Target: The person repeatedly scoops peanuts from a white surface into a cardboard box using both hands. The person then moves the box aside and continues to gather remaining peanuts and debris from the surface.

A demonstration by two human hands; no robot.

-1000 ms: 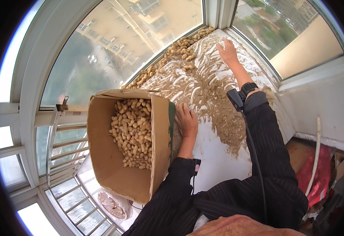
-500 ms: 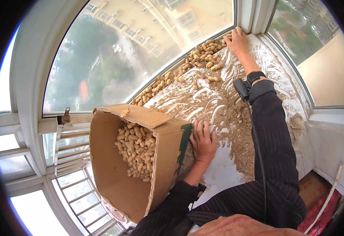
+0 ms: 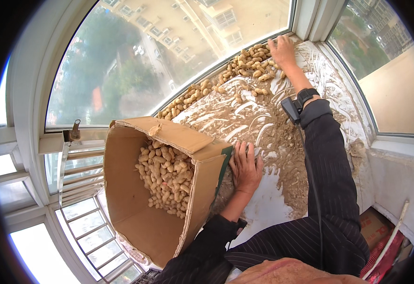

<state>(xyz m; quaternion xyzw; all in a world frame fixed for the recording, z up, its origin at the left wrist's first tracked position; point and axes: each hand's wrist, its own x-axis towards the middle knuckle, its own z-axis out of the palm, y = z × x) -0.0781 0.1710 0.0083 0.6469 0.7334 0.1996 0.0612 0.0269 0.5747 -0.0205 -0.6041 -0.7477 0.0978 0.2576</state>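
Note:
My left hand [image 3: 246,171] lies on the dirt-streaked sill with its fingers spread, against the bottom end of a tilted cardboard box [image 3: 206,182]. The box's mouth faces left, and a heap of unshelled peanuts [image 3: 165,176] shows inside. At the far corner, my right hand [image 3: 282,52] reaches to the end of a row of more peanuts [image 3: 250,61] lying along the window. Its fingers are apart and bent over the end of the row, with nothing seen gripped. A few loose peanuts [image 3: 259,91] lie nearer on the sill.
Brown soil [image 3: 290,165] is smeared over the white sill. Window glass [image 3: 122,71] borders the far side, another pane [image 3: 372,52] the right. A metal rack [image 3: 81,170] stands left of the box. At lower right are a carton [image 3: 375,227] and a pale stick [image 3: 391,236].
My right hand has shifted slightly nearer and left, its fingers more apart. Some peanuts beside it have moved nearer. The left hand stays by the box, and the view has shifted a little.

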